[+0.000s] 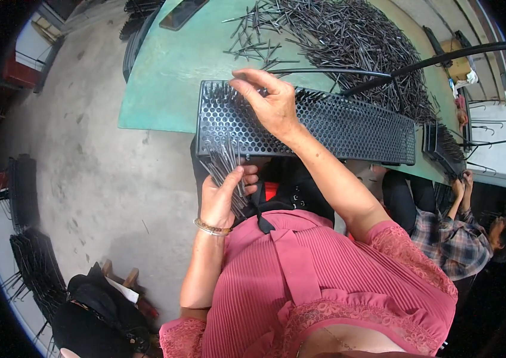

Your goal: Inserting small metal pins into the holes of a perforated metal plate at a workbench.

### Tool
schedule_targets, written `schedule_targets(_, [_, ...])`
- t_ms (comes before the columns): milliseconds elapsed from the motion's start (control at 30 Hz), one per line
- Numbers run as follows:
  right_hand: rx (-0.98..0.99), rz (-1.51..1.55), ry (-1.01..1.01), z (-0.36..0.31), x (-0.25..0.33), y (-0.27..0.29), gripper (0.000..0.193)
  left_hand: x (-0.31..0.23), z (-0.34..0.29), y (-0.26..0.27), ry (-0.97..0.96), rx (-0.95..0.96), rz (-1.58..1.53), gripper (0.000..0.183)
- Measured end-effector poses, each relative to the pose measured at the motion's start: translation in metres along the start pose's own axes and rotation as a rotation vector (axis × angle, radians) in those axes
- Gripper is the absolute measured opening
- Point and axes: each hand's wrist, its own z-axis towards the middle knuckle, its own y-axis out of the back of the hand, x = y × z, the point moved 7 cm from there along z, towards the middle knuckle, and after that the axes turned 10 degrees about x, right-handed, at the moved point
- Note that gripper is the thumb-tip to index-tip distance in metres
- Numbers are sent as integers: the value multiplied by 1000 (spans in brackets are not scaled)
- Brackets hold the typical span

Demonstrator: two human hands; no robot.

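Observation:
A long black perforated tray (348, 128), full of round holes, lies across the near edge of the green table, in front of my body. Dark thin rods stand upright in its holes along the far side. My left hand (224, 194) is closed around a bundle of thin grey metal rods (224, 167), their ends fanned over the tray's near left corner. Above the tray's far left part is my right hand (271, 101), thumb and forefinger brought together at the tips. Whatever lies between those fingertips is too small to make out.
A large heap of loose rods (354, 48) covers the far side of the green table (163, 89). A phone (183, 13) lies at its far left. Black curved bars (432, 62) reach over the right. Another person (452, 238) works at a similar rack (442, 146) there.

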Motion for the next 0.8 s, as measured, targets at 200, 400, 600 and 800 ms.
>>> schedule_targets(200, [51, -273, 218, -5, 22, -8, 24, -3, 0, -3, -14, 15, 1, 23])
schedule_targets(400, [114, -431, 433, -11, 31, -17, 25, -4, 0, -2, -9, 5, 43, 23])
schedule_targets(600, [52, -471, 441, -17, 33, -15, 25, -5, -3, -2, -12, -1, 52, 23])
schedule_targets(800, [28, -198, 140, -17, 35, 8, 14, -14, -3, -12, -75, 33, 70, 23])
